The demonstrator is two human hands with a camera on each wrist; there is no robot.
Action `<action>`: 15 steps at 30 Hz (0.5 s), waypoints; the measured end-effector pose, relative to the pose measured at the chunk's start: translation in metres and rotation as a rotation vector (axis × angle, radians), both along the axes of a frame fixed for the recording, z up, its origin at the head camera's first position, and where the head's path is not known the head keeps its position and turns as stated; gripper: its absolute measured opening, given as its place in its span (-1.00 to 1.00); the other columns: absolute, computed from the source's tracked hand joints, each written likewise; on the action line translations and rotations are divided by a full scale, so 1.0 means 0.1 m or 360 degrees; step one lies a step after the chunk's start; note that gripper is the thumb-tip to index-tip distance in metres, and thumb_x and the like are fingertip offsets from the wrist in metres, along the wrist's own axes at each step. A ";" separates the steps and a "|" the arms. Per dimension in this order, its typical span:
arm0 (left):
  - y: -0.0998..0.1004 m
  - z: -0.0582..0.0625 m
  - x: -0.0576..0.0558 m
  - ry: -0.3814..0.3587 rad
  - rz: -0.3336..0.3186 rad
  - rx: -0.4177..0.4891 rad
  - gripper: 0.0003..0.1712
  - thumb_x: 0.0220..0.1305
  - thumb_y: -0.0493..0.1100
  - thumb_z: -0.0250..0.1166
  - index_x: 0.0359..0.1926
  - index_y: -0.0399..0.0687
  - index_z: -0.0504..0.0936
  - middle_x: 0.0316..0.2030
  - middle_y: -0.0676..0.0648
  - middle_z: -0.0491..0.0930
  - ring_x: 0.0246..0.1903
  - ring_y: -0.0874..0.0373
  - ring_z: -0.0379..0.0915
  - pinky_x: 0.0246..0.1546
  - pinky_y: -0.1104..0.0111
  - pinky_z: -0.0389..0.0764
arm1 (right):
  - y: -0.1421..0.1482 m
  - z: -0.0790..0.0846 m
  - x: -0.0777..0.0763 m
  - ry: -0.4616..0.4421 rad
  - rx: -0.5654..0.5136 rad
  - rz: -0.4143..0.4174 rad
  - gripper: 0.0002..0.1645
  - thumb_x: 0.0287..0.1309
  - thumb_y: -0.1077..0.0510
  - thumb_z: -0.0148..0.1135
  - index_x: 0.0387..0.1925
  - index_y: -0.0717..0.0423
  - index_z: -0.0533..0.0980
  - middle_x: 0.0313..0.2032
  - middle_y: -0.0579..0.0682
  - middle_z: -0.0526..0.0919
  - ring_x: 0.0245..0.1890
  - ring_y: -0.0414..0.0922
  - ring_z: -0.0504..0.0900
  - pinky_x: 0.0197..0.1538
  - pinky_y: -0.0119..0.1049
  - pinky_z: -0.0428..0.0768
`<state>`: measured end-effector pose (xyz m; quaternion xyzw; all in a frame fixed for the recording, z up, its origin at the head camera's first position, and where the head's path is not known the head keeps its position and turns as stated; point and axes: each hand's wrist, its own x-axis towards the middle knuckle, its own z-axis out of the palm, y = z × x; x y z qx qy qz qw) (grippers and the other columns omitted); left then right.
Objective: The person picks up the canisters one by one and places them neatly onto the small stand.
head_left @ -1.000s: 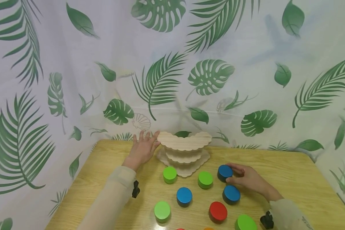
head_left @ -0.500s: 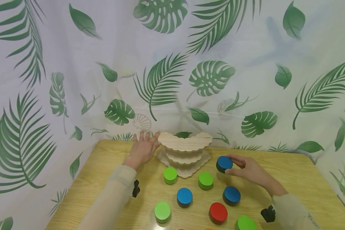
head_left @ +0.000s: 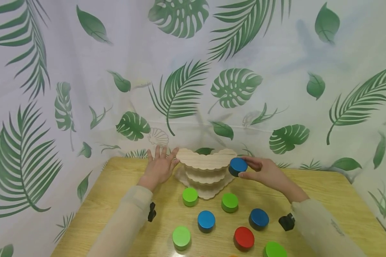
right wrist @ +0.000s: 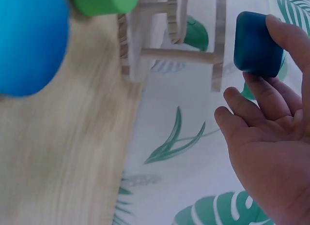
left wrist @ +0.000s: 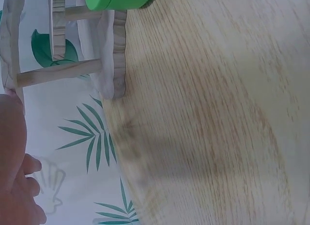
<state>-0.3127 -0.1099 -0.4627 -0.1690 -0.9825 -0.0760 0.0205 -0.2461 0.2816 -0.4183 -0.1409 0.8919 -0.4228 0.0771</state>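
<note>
- The blue disc you are holding (head_left: 238, 167) is raised off the counter (head_left: 328, 203), at the right end of the wooden stand's top tier; the right wrist view shows a gap between disc and tier.
- Your right hand (head_left: 267, 174) pinches that disc between thumb and fingertips, parted by just its width; two other fingers extend free of it.
- The wooden stand (head_left: 206, 159) stands upright near the back edge, its three scalloped tiers joined by round posts.
- Your left hand (head_left: 159, 169) has its fingers spread wide, with a fingertip against the left end of the top tier; you have nothing lifted in it.
- Just in front of the stand are two green discs (head_left: 190, 197), apart from each other.
- Nearer you lie two more blue discs (head_left: 206, 221), a red disc (head_left: 243, 238) and two further green discs (head_left: 181, 237), with an orange edge (head_left: 234, 256) cut off at the bottom.
- Behind everything hangs a white cloth (head_left: 276, 53) printed with green leaves.
</note>
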 end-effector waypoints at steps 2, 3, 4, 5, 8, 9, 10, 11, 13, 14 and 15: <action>-0.01 -0.01 -0.01 0.0000 0.0008 -0.0008 -0.30 0.69 0.29 -0.28 0.70 0.32 0.03 0.63 -0.39 0.05 0.65 -0.42 -0.23 0.53 -0.45 -0.21 | -0.06 0.03 -0.04 0.0002 -0.0008 -0.0001 -0.10 0.32 -0.16 0.45 0.55 0.06 0.36 0.51 0.22 0.41 0.52 0.21 0.38 0.39 0.21 0.53; -0.01 -0.01 -0.01 -0.0002 0.0011 -0.0007 -0.30 0.69 0.30 -0.28 0.70 0.33 0.03 0.63 -0.40 0.04 0.65 -0.42 -0.23 0.53 -0.45 -0.21 | -0.09 0.04 -0.06 0.0007 -0.0009 0.0002 -0.09 0.32 -0.15 0.45 0.55 0.08 0.35 0.51 0.22 0.41 0.52 0.21 0.38 0.39 0.21 0.52; -0.01 -0.01 -0.01 -0.0001 0.0013 -0.0003 -0.30 0.68 0.30 -0.28 0.70 0.34 0.04 0.63 -0.40 0.04 0.65 -0.42 -0.23 0.53 -0.46 -0.21 | -0.12 0.05 -0.08 0.0013 -0.0008 0.0005 -0.07 0.32 -0.16 0.45 0.56 0.10 0.34 0.51 0.22 0.41 0.52 0.21 0.38 0.39 0.21 0.52; -0.01 -0.01 0.00 0.0002 0.0012 0.0005 -0.30 0.68 0.30 -0.27 0.70 0.34 0.05 0.63 -0.40 0.05 0.65 -0.43 -0.23 0.53 -0.46 -0.21 | -0.15 0.06 -0.10 0.0019 -0.0006 0.0005 -0.06 0.31 -0.16 0.45 0.56 0.10 0.33 0.51 0.21 0.41 0.52 0.20 0.38 0.39 0.21 0.53; 0.00 0.00 0.00 -0.0006 0.0012 0.0004 -0.30 0.68 0.31 -0.27 0.70 0.34 0.04 0.63 -0.40 0.04 0.65 -0.43 -0.24 0.53 -0.46 -0.23 | -0.24 0.08 -0.15 0.0028 -0.0025 0.0014 -0.06 0.30 -0.16 0.46 0.56 0.10 0.33 0.51 0.19 0.42 0.53 0.19 0.38 0.38 0.17 0.55; 0.00 0.00 0.00 -0.0004 0.0010 0.0008 -0.30 0.68 0.30 -0.26 0.70 0.34 0.05 0.63 -0.40 0.04 0.65 -0.44 -0.23 0.53 -0.46 -0.23 | -0.27 0.08 -0.17 0.0036 -0.0034 0.0016 -0.06 0.30 -0.16 0.46 0.55 0.11 0.34 0.51 0.19 0.43 0.53 0.18 0.38 0.37 0.16 0.56; 0.00 0.01 0.01 0.0001 0.0008 0.0011 -0.30 0.68 0.30 -0.26 0.70 0.33 0.05 0.63 -0.40 0.05 0.64 -0.44 -0.22 0.53 -0.46 -0.22 | -0.31 0.09 -0.19 0.0032 -0.0051 0.0019 -0.07 0.30 -0.15 0.47 0.55 0.10 0.35 0.51 0.18 0.43 0.53 0.18 0.38 0.36 0.14 0.58; 0.00 0.01 0.01 0.0003 0.0008 0.0011 -0.30 0.68 0.30 -0.26 0.70 0.32 0.06 0.63 -0.40 0.05 0.64 -0.44 -0.22 0.52 -0.47 -0.22 | -0.34 0.09 -0.21 0.0031 -0.0060 0.0025 -0.08 0.30 -0.14 0.47 0.54 0.10 0.36 0.50 0.18 0.44 0.53 0.17 0.39 0.35 0.12 0.59; 0.00 0.02 0.01 0.0005 0.0016 0.0013 -0.31 0.69 0.29 -0.27 0.70 0.33 0.06 0.63 -0.39 0.06 0.64 -0.44 -0.21 0.52 -0.47 -0.21 | -0.40 0.10 -0.24 0.0028 -0.0071 0.0035 -0.08 0.30 -0.12 0.47 0.54 0.12 0.36 0.50 0.19 0.45 0.52 0.17 0.40 0.35 0.11 0.60; 0.00 0.02 0.02 0.0011 0.0018 0.0018 -0.31 0.69 0.29 -0.26 0.70 0.33 0.07 0.63 -0.38 0.07 0.64 -0.44 -0.19 0.52 -0.47 -0.20 | -0.43 0.10 -0.26 0.0029 -0.0073 0.0038 -0.09 0.30 -0.11 0.47 0.54 0.13 0.36 0.49 0.19 0.45 0.52 0.17 0.41 0.35 0.11 0.59; 0.00 0.02 0.02 0.0018 0.0021 0.0024 -0.31 0.69 0.29 -0.26 0.69 0.32 0.08 0.62 -0.38 0.08 0.64 -0.44 -0.18 0.52 -0.47 -0.19 | -0.47 0.10 -0.28 0.0029 -0.0072 0.0037 -0.09 0.29 -0.10 0.48 0.54 0.13 0.36 0.49 0.18 0.45 0.51 0.17 0.41 0.36 0.11 0.58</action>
